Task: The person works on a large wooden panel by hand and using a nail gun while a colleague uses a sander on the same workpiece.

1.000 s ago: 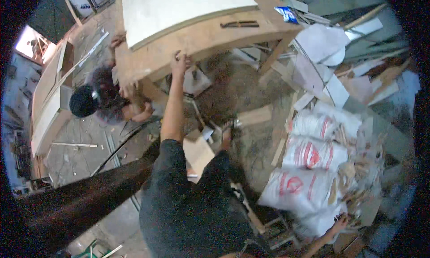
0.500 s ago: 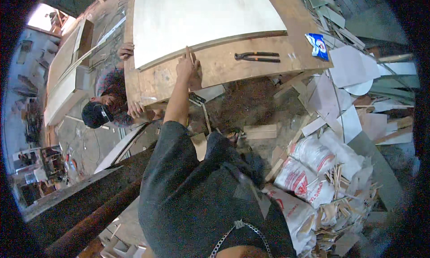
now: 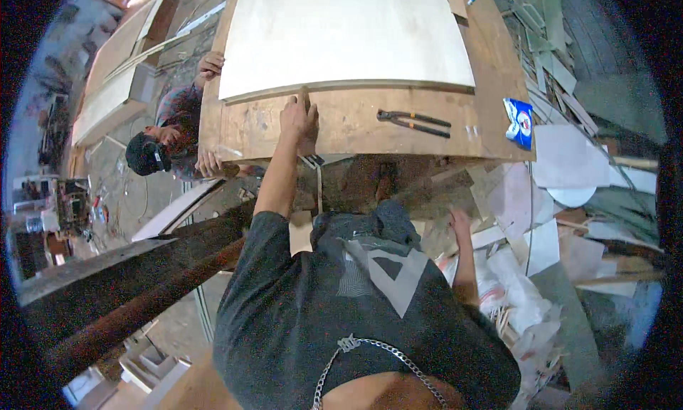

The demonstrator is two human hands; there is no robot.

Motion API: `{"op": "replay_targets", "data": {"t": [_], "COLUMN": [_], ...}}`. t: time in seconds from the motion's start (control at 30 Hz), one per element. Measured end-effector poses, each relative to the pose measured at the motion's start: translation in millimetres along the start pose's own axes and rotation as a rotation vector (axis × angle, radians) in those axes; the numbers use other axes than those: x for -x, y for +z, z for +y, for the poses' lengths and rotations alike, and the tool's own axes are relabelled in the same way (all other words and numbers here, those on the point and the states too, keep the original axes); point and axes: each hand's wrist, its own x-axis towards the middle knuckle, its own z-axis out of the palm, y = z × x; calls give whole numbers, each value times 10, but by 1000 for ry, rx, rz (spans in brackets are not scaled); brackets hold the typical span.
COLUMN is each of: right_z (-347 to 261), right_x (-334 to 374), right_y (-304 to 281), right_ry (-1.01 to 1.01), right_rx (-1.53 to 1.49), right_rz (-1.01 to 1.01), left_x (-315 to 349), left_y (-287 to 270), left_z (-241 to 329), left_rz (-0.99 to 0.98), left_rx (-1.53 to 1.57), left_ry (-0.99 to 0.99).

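Note:
My left hand (image 3: pixel 300 122) reaches over the near edge of the wooden worktable (image 3: pixel 341 129). Its fingers are stretched out, with the fingertips at the front edge of a large white panel (image 3: pixel 348 36) lying on the table. Lower and to the right, beside my body, my right hand (image 3: pixel 459 221) hangs away from the table, fingers loosely apart and nothing visible in it. Right of my left hand lie pincers (image 3: pixel 414 123) with dark handles marked in orange. A blue and white packet (image 3: pixel 519 123) sits by the table's right edge.
At the table's left side crouches a co-worker (image 3: pixel 174 136) in a dark cap, both hands on its edge. White sacks (image 3: pixel 523 296) and scrap boards (image 3: pixel 569 157) pile up on the right. A dark beam (image 3: pixel 142 275) crosses the lower left. Long wooden pieces (image 3: pixel 117 100) stand farther left.
My right hand has come into view at my right side. My left hand stays at the panel's front edge. My view has shifted, so the table sits straighter in it.

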Motion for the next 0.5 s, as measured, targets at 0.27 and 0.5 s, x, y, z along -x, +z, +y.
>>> {"op": "replay_targets", "data": {"t": [0.27, 0.5], "right_z": [-3086, -2571], "right_x": [-840, -1269], "right_y": [2213, 3193], "right_ry": [-466, -363], "right_rx": [146, 864], "right_rz": [-631, -1661], "left_x": [-133, -16], "left_y": [59, 117], "left_z": [261, 323], "left_rz": [8, 82], "left_rx": [-37, -85], "left_ry": [-136, -179]}}
